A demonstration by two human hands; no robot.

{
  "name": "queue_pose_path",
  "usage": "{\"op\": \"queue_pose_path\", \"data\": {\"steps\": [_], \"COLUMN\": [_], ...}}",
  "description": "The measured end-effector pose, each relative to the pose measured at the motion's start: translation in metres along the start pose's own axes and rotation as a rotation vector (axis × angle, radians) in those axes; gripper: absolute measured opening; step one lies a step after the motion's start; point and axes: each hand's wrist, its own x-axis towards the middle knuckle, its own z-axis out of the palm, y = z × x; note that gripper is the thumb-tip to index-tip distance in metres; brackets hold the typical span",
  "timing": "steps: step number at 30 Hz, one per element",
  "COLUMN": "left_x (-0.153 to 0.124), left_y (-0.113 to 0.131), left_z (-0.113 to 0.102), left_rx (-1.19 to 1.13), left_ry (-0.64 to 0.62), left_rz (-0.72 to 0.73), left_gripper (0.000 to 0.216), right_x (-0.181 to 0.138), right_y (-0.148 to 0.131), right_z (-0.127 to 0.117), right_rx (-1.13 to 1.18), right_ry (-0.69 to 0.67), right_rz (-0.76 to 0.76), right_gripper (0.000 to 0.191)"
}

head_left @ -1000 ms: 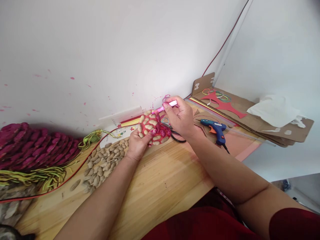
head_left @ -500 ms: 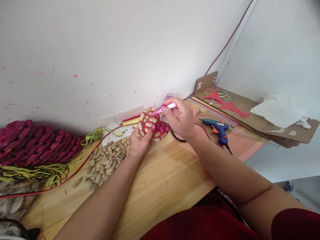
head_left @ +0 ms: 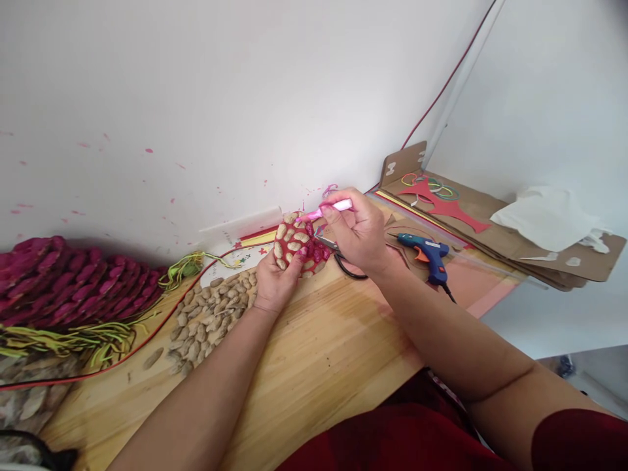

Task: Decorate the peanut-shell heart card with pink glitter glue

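Observation:
My left hand (head_left: 279, 278) grips the near edge of a red disc (head_left: 289, 245) covered with peanuts, its thumb on top. Peanuts on the disc's right side are magenta; those on the left are still tan. My right hand (head_left: 357, 226) is closed round a white and pink paint marker (head_left: 336, 208), whose pink tip rests at or just over the peanuts near the top of the disc. Scissors (head_left: 328, 243) lie partly hidden behind the right hand. Left of my left hand, a heap of loose peanuts (head_left: 210, 320) covers the wooden table (head_left: 314, 366).
Magenta peanut discs (head_left: 78, 281) stand stacked at left with yellow-green yarn (head_left: 69, 337). A red-black cable (head_left: 147, 337) crosses there. At right lie a blue glue gun (head_left: 429, 252), cardboard sheets (head_left: 471, 190), a red paper cutout (head_left: 446, 206) and white cloth (head_left: 547, 216). A pink-spattered wall (head_left: 235, 98) rises behind.
The marker has shifted slightly right and lies flatter, with my right hand moving along. The disc has tilted a little in my left hand.

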Motion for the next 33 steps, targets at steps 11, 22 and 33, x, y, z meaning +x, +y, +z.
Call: {"op": "queue_pose_path", "data": {"steps": [11,22,33], "left_x": [0.0003,0.0013,0.0001], "left_y": [0.0056,0.0041,0.0038], "left_z": [-0.0006,-0.0009,-0.0025], "left_rx": [0.016,0.007,-0.019], "left_ry": [0.015,0.027,0.032], "left_rz": [-0.059,-0.066,-0.106], "left_gripper": [0.041,0.043,0.041], "right_x": [-0.0017,-0.0003,-0.0012], "right_y": [0.0005,0.0034,-0.0015], "right_z": [0.0018,0.0001,0.0016], "right_rx": [-0.014,0.006,0.025], "right_ry": [-0.037,-0.054,-0.08], "right_rz": [-0.017,0.007,0.055], "right_gripper": [0.008,0.013,0.015]}}
